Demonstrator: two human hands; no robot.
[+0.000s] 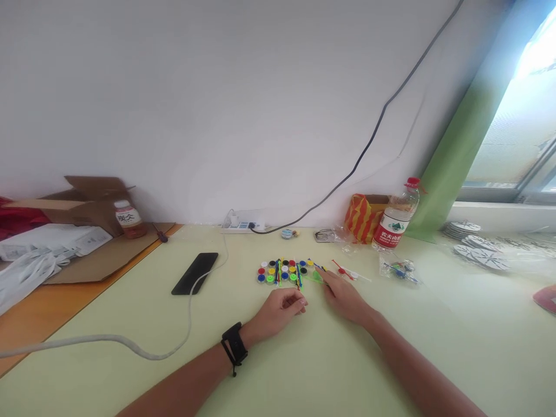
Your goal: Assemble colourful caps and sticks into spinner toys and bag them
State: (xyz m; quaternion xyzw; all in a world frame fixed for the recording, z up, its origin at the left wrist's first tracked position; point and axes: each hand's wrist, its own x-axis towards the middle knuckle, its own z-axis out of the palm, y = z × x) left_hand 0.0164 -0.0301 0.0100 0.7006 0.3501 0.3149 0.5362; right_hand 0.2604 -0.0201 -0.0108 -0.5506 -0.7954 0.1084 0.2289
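Observation:
On the pale green table, small round plastic caps [261,278] in white, black, red, yellow, blue and green stand in rows. Thin coloured plastic strips [278,272] lie in bundles between them. My left hand [278,313] rests just in front of the rows, its fingers curled in loosely, and no object shows in it. My right hand [345,296] reaches to the right end of the rows with fingers stretched out. Its fingertips are at a translucent green piece [315,276]. Red and white pointer-like pieces [341,270] lie just beyond that hand.
A black phone [194,274] and a white cable [190,313] lie on the left. By the wall are a power strip [243,226], a striped bag [360,217] and a water bottle [395,217]. Rightward lie a small plastic packet [398,269] and patterned discs [480,252]. A cardboard box [91,202] stands far left.

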